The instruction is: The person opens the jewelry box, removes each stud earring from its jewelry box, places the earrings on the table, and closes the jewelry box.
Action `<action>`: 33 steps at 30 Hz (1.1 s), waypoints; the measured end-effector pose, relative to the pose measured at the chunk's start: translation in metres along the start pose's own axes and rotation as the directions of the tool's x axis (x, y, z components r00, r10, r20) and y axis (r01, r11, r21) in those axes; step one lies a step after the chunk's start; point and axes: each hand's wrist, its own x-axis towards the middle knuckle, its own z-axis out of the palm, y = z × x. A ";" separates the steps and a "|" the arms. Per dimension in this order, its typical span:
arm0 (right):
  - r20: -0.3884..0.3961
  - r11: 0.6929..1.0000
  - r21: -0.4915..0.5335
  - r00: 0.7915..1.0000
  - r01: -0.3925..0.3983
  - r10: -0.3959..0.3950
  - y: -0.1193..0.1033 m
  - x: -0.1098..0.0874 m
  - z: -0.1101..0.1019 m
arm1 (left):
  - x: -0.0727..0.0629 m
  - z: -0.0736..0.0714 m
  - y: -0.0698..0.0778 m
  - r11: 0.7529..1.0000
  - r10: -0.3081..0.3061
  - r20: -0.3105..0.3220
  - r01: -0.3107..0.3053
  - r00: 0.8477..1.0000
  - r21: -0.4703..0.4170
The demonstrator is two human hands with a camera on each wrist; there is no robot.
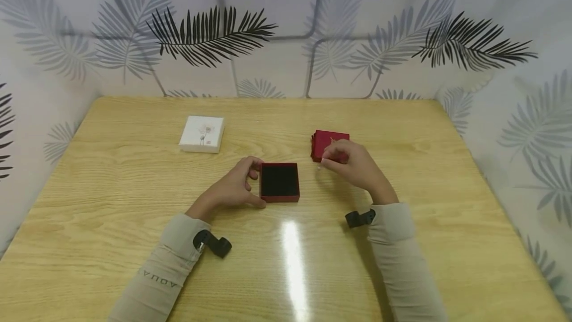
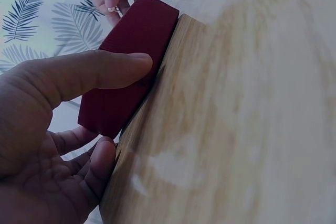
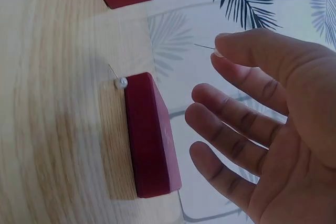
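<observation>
My left hand (image 1: 234, 183) holds the left side of an open red box (image 1: 279, 200) lined with black, which sits on the table. In the left wrist view the thumb lies along the box's dark red side wall (image 2: 134, 30), with fingertips by its lower corner. My right hand (image 1: 353, 165), raised over the red lid (image 1: 322, 142), pinches a pearl stud earring (image 3: 218, 52) between thumb and forefinger, its thin pin sticking out. A second pearl stud (image 3: 121, 83) lies on the table beside the lid. The other right fingers are loosely bent around nothing.
A white square box (image 1: 202, 134) with a flower print stands at the back left of the wooden table (image 1: 111, 193). Behind the table hangs a leaf-patterned cloth (image 1: 286, 73), which also runs along both sides. Each wrist wears a small black camera.
</observation>
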 end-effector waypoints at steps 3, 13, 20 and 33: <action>-0.002 1.000 -0.013 1.000 -0.020 0.020 0.004 -0.002 -0.002 | 0.000 0.001 -0.001 1.000 0.001 0.008 -0.001 1.000 0.000; 0.019 0.998 -0.012 0.998 -0.067 0.067 0.008 -0.005 -0.006 | 0.000 0.002 -0.002 1.000 0.017 0.005 -0.017 1.000 -0.019; 0.066 0.995 -0.013 0.993 -0.097 0.097 0.010 -0.005 -0.007 | 0.001 0.002 -0.002 1.000 0.023 -0.004 -0.023 1.000 -0.017; 0.087 0.995 -0.032 0.991 -0.098 0.101 0.014 -0.002 -0.004 | 0.003 0.002 -0.004 1.000 0.013 0.001 -0.013 1.000 -0.022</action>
